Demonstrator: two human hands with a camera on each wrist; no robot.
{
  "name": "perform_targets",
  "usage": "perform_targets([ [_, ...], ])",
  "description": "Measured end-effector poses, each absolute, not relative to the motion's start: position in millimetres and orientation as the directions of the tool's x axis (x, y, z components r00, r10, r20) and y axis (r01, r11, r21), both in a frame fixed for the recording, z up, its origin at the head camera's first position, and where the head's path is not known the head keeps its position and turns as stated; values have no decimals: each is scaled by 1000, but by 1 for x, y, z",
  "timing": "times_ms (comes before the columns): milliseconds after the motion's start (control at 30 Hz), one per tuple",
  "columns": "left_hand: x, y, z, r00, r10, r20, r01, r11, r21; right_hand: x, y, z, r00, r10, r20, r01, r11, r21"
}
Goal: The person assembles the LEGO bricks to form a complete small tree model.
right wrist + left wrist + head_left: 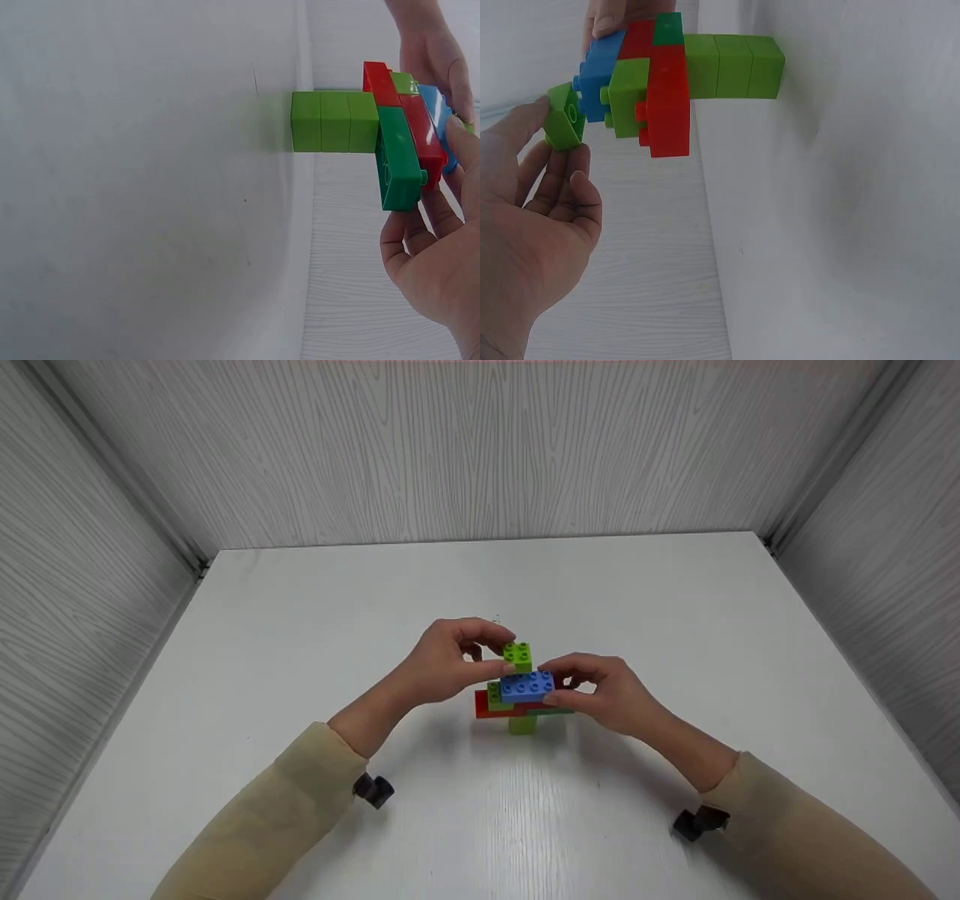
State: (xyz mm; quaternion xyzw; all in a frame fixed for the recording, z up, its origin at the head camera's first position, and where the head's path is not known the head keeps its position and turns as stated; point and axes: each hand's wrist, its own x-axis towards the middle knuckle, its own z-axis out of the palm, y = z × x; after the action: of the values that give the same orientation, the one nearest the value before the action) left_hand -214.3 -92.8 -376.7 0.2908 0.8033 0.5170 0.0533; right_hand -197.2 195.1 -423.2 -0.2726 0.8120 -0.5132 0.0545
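Note:
My left hand (445, 664) pinches a light green building brick (517, 657) between thumb and fingers, above a blue brick (527, 687). In the left wrist view that small brick is tilted, its hollow underside towards the blue studs. The blue brick tops a stack whose stem is several light green bricks (334, 121), standing on the table. Across the stem lie a red brick (669, 105) and a dark green brick (400, 161); another red brick (422, 131) and a light green brick (630, 94) sit over them. My right hand (607, 694) grips the blue brick's right end.
The white table (337, 592) spreads around the stack, with a grey wood-grain wall (480, 450) behind it and similar panels (82, 547) at both sides. A small black device (373, 790) sits at each sleeve cuff.

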Motion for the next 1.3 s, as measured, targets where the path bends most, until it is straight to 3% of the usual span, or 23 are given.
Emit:
perform_targets([
  [533,-200,-83,-380,-773,578,261,490,281,825,-199,195,-425,-836,-502,221,-413,312,-856],
  [1300,-199,-84,-379,-785,569,247,483,311,819,-201,183,-406,-782,-513,354,-530,248,-811],
])
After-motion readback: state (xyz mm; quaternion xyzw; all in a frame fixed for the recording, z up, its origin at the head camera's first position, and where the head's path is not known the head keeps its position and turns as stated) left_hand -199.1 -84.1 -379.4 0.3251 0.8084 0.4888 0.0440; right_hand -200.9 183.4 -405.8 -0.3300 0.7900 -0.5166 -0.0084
